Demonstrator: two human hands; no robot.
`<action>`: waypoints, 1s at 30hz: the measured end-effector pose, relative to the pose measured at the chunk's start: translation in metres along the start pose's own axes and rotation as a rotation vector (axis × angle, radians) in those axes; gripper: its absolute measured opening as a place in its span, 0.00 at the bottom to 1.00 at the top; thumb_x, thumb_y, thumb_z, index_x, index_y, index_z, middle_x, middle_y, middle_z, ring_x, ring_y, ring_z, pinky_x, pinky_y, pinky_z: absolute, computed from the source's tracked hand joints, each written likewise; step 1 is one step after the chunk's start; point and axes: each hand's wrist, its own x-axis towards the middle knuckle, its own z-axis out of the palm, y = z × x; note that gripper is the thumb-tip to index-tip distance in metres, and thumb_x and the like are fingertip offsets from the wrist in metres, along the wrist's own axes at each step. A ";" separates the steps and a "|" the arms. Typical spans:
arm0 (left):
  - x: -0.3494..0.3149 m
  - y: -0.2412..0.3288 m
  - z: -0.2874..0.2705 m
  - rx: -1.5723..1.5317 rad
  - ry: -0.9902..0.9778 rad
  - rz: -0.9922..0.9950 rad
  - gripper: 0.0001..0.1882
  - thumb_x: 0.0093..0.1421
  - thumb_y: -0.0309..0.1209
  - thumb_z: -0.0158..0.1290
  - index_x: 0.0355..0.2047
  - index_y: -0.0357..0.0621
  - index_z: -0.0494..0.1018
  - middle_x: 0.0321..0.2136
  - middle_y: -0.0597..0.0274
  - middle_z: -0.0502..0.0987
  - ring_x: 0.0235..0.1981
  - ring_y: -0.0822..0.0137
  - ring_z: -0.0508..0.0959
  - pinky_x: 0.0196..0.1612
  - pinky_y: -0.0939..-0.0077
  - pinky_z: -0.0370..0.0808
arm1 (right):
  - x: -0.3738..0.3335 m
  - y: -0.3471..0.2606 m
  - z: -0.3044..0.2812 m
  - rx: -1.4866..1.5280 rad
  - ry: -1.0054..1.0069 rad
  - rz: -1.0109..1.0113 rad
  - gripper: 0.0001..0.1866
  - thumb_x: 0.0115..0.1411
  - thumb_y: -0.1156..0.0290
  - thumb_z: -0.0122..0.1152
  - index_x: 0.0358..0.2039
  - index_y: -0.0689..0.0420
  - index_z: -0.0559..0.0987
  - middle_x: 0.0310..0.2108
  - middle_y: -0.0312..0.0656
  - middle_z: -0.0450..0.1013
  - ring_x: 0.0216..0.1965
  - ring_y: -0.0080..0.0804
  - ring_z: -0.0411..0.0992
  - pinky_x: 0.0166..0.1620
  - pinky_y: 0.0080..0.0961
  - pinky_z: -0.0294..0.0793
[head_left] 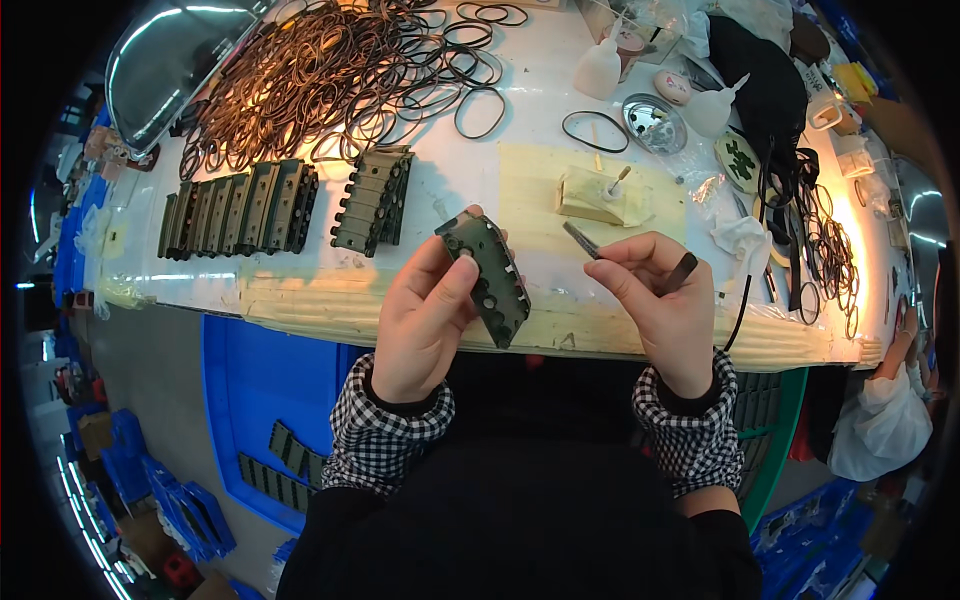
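Note:
My left hand is closed on a dark green moulded plastic part. The part is tilted, with round holes and a notched edge along one side; my thumb presses on its face. To its right, my right hand pinches a slim dark tool between thumb and fingers. Its narrow tip points up and left, a short distance from the green part and not touching it. A dark flat end shows beyond the fingers, while the middle is hidden. Both hands are above the table's near edge.
Similar green parts stand in a row, with another group beside it. Behind lies a large heap of dark rubber bands. A yellowish block, a metal dish and white squeeze bottles are farther right. A blue bin sits below.

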 end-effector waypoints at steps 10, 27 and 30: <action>0.003 -0.014 0.001 0.245 0.021 0.149 0.28 0.61 0.24 0.56 0.61 0.32 0.61 0.49 0.58 0.74 0.50 0.70 0.73 0.55 0.73 0.70 | 0.006 -0.006 0.025 0.200 -0.041 0.106 0.06 0.58 0.74 0.65 0.35 0.63 0.80 0.19 0.24 0.70 0.18 0.06 0.57 0.23 0.11 0.51; -0.002 -0.028 0.011 0.525 0.125 0.330 0.41 0.50 0.22 0.66 0.62 0.33 0.58 0.49 0.55 0.69 0.53 0.64 0.72 0.51 0.66 0.79 | 0.007 -0.010 0.046 0.191 -0.107 0.067 0.05 0.57 0.75 0.63 0.31 0.64 0.78 0.24 0.30 0.74 0.21 0.07 0.65 0.22 0.07 0.60; -0.003 -0.030 0.010 0.559 0.136 0.351 0.42 0.49 0.22 0.66 0.62 0.34 0.58 0.48 0.55 0.68 0.53 0.63 0.72 0.51 0.67 0.79 | 0.010 -0.012 0.042 0.103 -0.125 0.046 0.05 0.57 0.76 0.62 0.31 0.64 0.78 0.25 0.31 0.74 0.22 0.08 0.66 0.23 0.08 0.62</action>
